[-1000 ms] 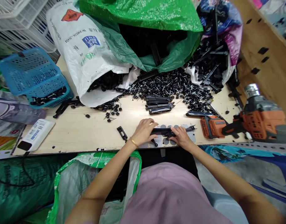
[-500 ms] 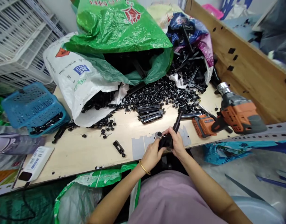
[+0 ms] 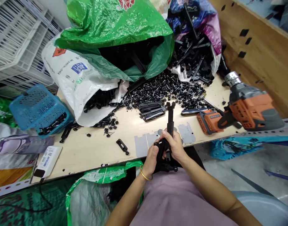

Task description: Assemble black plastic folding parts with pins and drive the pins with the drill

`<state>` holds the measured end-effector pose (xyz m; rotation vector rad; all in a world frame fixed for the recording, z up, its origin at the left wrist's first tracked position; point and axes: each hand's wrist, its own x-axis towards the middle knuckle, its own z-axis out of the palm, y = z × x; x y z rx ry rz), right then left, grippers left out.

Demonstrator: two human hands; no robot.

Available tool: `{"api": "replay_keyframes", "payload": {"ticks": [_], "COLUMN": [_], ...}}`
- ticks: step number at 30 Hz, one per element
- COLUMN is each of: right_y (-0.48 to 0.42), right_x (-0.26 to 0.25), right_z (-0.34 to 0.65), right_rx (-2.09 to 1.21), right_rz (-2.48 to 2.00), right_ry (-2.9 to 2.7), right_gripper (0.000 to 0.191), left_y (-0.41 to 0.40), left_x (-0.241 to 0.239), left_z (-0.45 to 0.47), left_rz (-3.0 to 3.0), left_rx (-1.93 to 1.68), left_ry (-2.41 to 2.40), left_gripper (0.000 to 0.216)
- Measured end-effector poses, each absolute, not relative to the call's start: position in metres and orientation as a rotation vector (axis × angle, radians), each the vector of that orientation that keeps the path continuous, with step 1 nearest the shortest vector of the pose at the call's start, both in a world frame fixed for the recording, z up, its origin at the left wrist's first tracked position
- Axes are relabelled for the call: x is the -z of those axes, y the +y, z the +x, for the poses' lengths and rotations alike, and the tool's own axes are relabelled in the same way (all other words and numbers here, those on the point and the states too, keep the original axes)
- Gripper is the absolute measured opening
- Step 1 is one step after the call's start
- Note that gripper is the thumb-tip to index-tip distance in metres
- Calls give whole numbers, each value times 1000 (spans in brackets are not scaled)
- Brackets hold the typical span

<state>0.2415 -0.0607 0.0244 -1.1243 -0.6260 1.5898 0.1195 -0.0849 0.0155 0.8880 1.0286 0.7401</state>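
Both hands meet at the table's front edge around a long black plastic arm (image 3: 170,121) with a forked tip pointing away from me. My right hand (image 3: 176,146) is closed on the arm's shaft, thumb along it. My left hand (image 3: 151,158), with a gold bangle at the wrist, grips the lower black portion, its thumb by a small black knob (image 3: 157,143). Fingers and shadow hide how these pieces join. Beyond the hands lies a row of black plastic bars (image 3: 152,111). A short slotted black piece (image 3: 122,146) rests to the left.
Loose black-headed pins (image 3: 158,88) are heaped before a green bag (image 3: 115,28) and a white sack (image 3: 70,75). An orange cordless drill (image 3: 254,106) stands at right. A blue basket (image 3: 28,106), a bottle (image 3: 23,143) and a white power strip (image 3: 48,161) are at left.
The black arm has swung more upright and its forked tip has moved left. The pin by my left thumb has gone from standing out to sitting close against the part. My view has shifted slightly.
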Motion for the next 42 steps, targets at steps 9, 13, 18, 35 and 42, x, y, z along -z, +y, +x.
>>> {"api": "replay_keyframes", "payload": {"ticks": [9,13,18,35,42], "right_y": [-56,-51,-70,-111,-80], "right_x": [-18,-17,-16,-29,-47], "right_z": [251,257,241,258,273], "right_rx": [-1308,-1589,-1140,-1406,-1571], "right_rz": [-1191,-1206,-1316,-1078,-1058], "right_ry": [-822,-773,-761,-996,-1346], "right_gripper": [34,38,34,34,33], "left_y": [-82,-93,-90,-119,-126], "left_x": [-19,-12,-16,-34,-23], "left_z": [115,121,114,106,113], "left_rz": [733,648,743,1188,952], "left_rx": [-716,-739,-688,-602,-696], "left_ry": [856,834,831,824,787], "left_gripper": [63,70,77,69,73]}}
